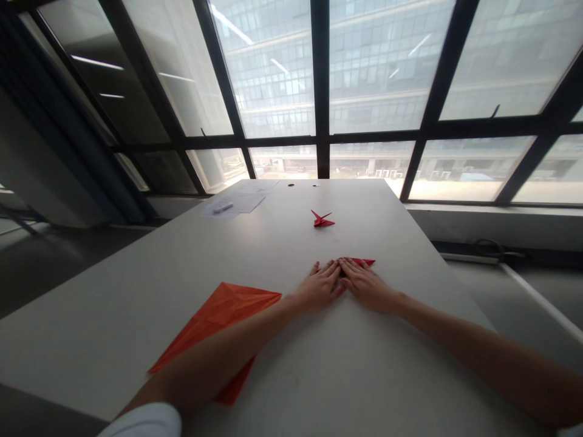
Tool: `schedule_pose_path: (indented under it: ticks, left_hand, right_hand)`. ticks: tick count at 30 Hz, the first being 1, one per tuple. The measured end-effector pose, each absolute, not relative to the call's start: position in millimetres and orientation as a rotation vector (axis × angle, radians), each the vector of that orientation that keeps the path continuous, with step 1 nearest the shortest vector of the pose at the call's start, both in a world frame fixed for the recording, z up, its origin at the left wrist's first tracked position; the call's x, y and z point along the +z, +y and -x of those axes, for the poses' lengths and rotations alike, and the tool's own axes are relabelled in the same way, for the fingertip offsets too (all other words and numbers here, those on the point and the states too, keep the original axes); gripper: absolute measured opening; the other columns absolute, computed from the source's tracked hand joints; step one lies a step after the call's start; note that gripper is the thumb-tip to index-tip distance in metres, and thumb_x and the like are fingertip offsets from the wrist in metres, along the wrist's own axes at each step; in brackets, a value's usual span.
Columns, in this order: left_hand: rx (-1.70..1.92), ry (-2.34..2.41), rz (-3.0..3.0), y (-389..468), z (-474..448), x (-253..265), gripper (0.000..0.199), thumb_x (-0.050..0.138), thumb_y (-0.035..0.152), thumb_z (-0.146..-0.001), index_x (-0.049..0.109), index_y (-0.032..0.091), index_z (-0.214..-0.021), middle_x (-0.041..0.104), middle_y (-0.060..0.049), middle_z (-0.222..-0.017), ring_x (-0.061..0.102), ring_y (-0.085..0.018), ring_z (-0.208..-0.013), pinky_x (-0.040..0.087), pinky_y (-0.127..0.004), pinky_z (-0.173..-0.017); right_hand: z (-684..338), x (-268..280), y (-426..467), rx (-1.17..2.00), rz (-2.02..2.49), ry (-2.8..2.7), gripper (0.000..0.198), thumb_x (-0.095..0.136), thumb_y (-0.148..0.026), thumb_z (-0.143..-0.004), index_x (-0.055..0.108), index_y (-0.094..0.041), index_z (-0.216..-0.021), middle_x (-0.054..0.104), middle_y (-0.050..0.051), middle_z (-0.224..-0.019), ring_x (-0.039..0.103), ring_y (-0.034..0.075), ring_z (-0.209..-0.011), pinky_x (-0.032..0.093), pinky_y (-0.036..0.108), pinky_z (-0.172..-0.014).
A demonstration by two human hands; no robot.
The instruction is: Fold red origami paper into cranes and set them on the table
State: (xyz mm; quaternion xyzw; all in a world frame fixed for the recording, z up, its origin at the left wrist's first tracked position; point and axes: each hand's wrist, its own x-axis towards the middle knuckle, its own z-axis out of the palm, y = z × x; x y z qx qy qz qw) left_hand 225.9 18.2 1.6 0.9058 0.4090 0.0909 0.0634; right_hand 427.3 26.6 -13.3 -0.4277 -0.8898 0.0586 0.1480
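Both hands rest on a folded piece of red paper (368, 262) on the white table. My left hand (319, 286) lies flat with fingers stretched out, its fingertips at the left part of the paper. From the other side, my right hand (365, 285) presses flat on it, fingers extended and meeting the left fingertips. Most of the red paper is hidden under the fingers; a pointed end sticks out to the right. Beyond the hands stands a red origami crane (323, 222). A large creased orange-red sheet of paper (212, 312) lies partly beneath my left forearm.
The white table (155, 285) stretches away toward tall dark-framed windows. On its far left are printed sheets (252, 203) with a pale pen-like item (223, 208) on top. Dark round spots mark the far end. A cable (494, 247) lies off the table's right side.
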Motion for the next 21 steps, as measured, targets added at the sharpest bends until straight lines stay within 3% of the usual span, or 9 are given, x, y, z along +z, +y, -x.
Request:
schedule_pose_path:
  ticks: [5, 11, 14, 16, 21]
  left_hand:
    - [0.094, 1.395, -2.69, 14.1, -216.4, 4.1, 0.08, 0.023, 0.065, -0.095, 0.019, 0.012, -0.155, 0.014, -0.017, -0.161, 0.009, -0.029, -0.15, 0.01, -0.053, -0.12]
    - [-0.027, 1.648, -2.54, 8.7, -207.4, 12.5, 0.092, 0.037, 0.073, -0.087, 0.033, 0.004, -0.149, 0.024, -0.026, -0.155, 0.017, -0.038, -0.147, 0.015, -0.057, -0.118]
    - [-0.047, 1.806, -2.474, 11.7, -208.6, 14.6, 0.089, 0.038, 0.066, -0.09, 0.036, -0.004, -0.145, 0.028, -0.032, -0.151, 0.021, -0.042, -0.145, 0.018, -0.057, -0.117]
    - [0.065, 1.853, -2.51, 15.9, -211.1, 14.1, 0.078, 0.035, 0.056, -0.095, 0.033, -0.003, -0.146, 0.027, -0.031, -0.153, 0.02, -0.04, -0.146, 0.018, -0.055, -0.117]
    - [0.215, 1.372, -2.775, 24.8, -215.9, 7.4, 0.059, 0.023, 0.045, -0.102, 0.022, 0.016, -0.154, 0.022, -0.013, -0.16, 0.015, -0.024, -0.15, 0.016, -0.047, -0.12]
  right_hand:
    - [-431.1, -14.6, 28.1, 0.164, 1.238, -2.607, 0.067, 0.022, -0.055, -0.101, 0.025, -0.015, -0.155, 0.026, 0.012, -0.159, 0.018, 0.026, -0.149, 0.016, 0.05, -0.121]
    - [-430.0, -10.0, 26.7, 0.173, 1.258, -2.612, 0.071, 0.02, -0.059, -0.1, 0.025, -0.014, -0.155, 0.024, 0.013, -0.16, 0.018, 0.026, -0.149, 0.015, 0.049, -0.121]
    - [-429.8, -10.0, 26.8, 0.184, 1.257, -2.617, 0.071, 0.021, -0.059, -0.1, 0.024, -0.015, -0.155, 0.024, 0.013, -0.16, 0.017, 0.026, -0.149, 0.014, 0.049, -0.121]
    - [-429.8, -11.3, 26.9, 0.174, 1.257, -2.606, 0.069, 0.022, -0.058, -0.1, 0.024, -0.017, -0.155, 0.025, 0.012, -0.16, 0.018, 0.026, -0.149, 0.015, 0.05, -0.121]
    - [-430.3, -13.8, 30.1, 0.139, 1.222, -2.563, 0.059, 0.027, -0.048, -0.101, 0.033, -0.018, -0.152, 0.033, 0.011, -0.157, 0.026, 0.025, -0.147, 0.021, 0.049, -0.119]
